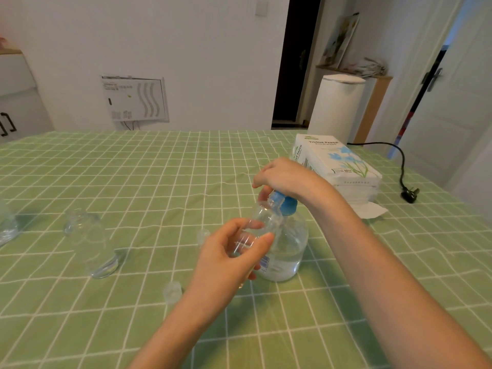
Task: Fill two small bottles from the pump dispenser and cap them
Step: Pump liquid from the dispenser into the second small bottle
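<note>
My left hand [234,251] holds a small clear bottle [262,222], tilted with its mouth up against the blue pump head [282,202] of the clear dispenser [288,249]. On top of that pump rests my right hand [285,177], fingers curled over it. A second clear bottle [91,243] stands uncapped to the left. Two small clear caps lie on the cloth, one [173,290] near my left wrist and one [203,235] behind my left hand.
A pack of tissue paper [340,166] lies at the right back of the green checked tablecloth [133,182]. Beyond it lies a black power plug and cord [408,194]. Another clear object [6,225] sits at the far left edge.
</note>
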The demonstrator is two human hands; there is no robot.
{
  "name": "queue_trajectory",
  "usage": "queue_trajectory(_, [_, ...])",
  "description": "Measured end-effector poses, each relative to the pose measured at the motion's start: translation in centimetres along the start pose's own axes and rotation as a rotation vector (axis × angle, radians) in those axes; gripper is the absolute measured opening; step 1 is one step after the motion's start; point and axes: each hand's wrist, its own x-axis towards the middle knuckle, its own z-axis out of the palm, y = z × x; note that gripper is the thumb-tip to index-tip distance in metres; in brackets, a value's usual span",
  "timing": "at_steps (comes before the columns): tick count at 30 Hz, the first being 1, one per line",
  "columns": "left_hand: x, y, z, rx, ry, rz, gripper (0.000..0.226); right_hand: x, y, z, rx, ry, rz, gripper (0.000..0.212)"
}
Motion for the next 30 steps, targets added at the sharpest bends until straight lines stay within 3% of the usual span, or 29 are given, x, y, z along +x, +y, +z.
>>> queue_trajectory(6, [0.3, 0.6, 0.2, -0.015, -0.004, 0.023, 0.018, 0.0, -0.6, -1.1, -0.042, 0.095, -0.054, 0.036])
queue_trajectory(20, [0.0, -0.2, 0.1, -0.019, -0.012, 0.014, 0.016, -0.2, -0.1, 0.1, 0.071, 0.018, -0.036, 0.033])
queue_trajectory(25, [0.1, 0.1, 0.4, -0.038, -0.026, 0.03, 0.037, -0.2, -0.2, -1.1, 0.017, 0.118, -0.071, 0.038])
queue_trajectory(30, [0.2, 0.1, 0.1, -0.038, -0.023, 0.03, 0.038, -0.2, -0.8, -0.7, 0.043, 0.082, -0.083, 0.034])
